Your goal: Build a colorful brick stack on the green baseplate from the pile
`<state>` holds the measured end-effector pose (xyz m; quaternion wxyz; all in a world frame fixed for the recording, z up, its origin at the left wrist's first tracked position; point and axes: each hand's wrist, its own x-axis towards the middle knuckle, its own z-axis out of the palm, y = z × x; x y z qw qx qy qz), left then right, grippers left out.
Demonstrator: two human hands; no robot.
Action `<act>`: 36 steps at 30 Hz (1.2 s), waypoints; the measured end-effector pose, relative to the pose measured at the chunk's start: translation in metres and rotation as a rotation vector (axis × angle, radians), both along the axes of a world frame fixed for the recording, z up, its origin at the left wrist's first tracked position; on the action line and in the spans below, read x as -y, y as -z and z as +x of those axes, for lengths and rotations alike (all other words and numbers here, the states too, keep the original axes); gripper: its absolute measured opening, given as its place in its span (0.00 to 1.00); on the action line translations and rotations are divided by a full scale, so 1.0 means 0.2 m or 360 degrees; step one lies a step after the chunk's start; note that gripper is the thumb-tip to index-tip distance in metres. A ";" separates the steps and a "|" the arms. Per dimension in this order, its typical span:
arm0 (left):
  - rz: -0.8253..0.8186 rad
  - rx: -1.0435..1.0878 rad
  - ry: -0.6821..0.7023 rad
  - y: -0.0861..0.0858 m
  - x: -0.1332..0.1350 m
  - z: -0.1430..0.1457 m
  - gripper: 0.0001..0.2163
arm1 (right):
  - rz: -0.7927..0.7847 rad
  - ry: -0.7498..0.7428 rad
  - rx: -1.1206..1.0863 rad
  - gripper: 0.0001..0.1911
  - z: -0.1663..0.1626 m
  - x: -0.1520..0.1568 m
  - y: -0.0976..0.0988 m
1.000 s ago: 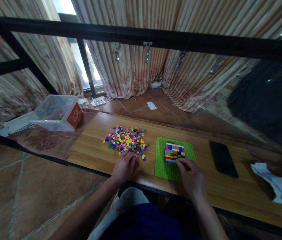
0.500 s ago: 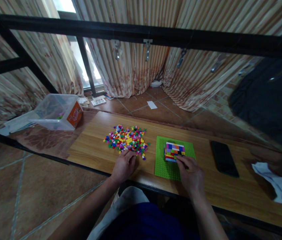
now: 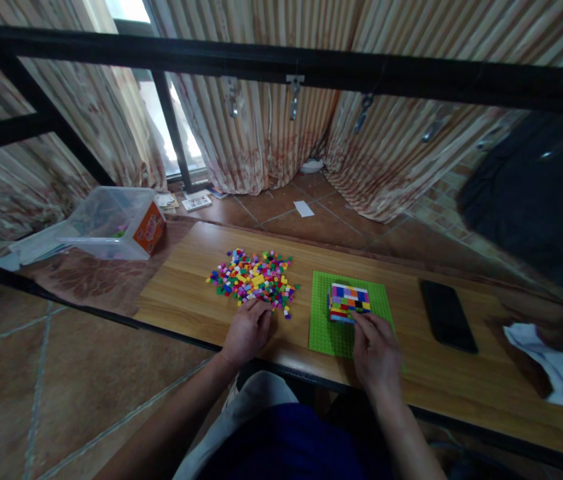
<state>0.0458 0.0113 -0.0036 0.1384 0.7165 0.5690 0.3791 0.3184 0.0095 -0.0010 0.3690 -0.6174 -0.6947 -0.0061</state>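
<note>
A small block built of many-coloured toy bricks (image 3: 346, 297) stands on a green studded baseplate (image 3: 326, 340). My right hand (image 3: 376, 350) reaches over the plate's right side, thumb and fingers pinched at a small toy brick on the block's front right edge. Whether that brick is loose or joined to the block is hard to tell. Left of the plate lies a heap of loose toy bricks (image 3: 256, 277) in mixed colours. My left hand (image 3: 248, 330) rests at the heap's near edge with its fingers curled together; anything inside them is hidden.
A black phone (image 3: 448, 315) lies right of the baseplate on the wooden table (image 3: 176, 293). Beyond it is a crumpled white cloth or paper (image 3: 556, 363). A clear plastic bin (image 3: 111, 223) stands at the far left. A black metal bar (image 3: 261, 60) crosses above.
My right hand has shifted slightly left, its fingertips still at the front of the brick block. My left hand has stayed in place by the heap.
</note>
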 end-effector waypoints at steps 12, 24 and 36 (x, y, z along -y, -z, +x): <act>-0.0027 -0.0006 -0.0004 -0.02 0.00 0.00 0.07 | -0.0003 0.0070 0.0272 0.22 -0.04 0.06 0.06; 0.0016 -0.0029 0.0023 -0.03 0.00 0.01 0.07 | -0.0140 0.0042 0.0257 0.26 -0.02 0.08 0.09; 0.0001 -0.0029 0.0019 -0.02 0.00 0.00 0.07 | -0.0140 0.0158 -0.0248 0.25 -0.06 0.08 -0.01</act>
